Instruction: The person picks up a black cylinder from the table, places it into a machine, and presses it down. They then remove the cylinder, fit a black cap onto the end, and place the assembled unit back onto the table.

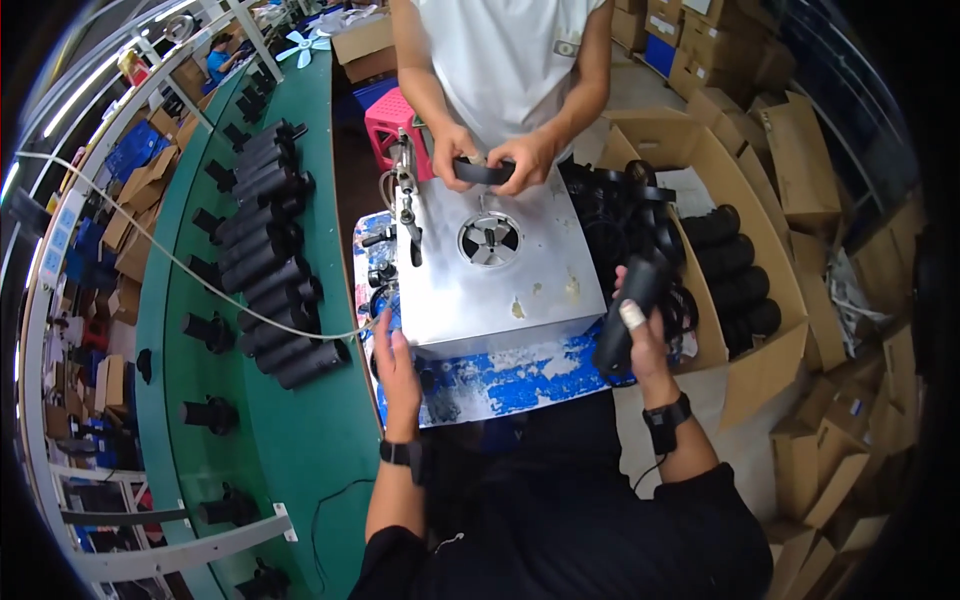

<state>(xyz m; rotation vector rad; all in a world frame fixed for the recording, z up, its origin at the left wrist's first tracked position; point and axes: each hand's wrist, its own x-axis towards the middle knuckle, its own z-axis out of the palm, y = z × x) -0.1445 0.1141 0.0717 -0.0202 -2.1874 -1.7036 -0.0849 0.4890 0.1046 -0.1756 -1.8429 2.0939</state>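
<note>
My right hand (648, 348) grips a black cylindrical tube (630, 312), held tilted beside the right front corner of a metal box (470, 300). A pale wrap covers one finger of this hand. My left hand (399, 378) is by the box's left front edge, fingers stretched upward and nothing visible in them. Near its fingertips is the end of a pale hose (230, 298). Set into the box top is a round opening with a segmented metal chuck (490, 240). Across the box, another person's hands hold a black ring-shaped part (484, 172).
On the green bench (330, 450) at left lie several black tubes (265, 255). An open carton (760, 215) with black cylinders stands at right, beside piled black rings (610, 215). A metal lever fixture (405, 190) rises at the box's left. A pink stool (385, 115) stands behind.
</note>
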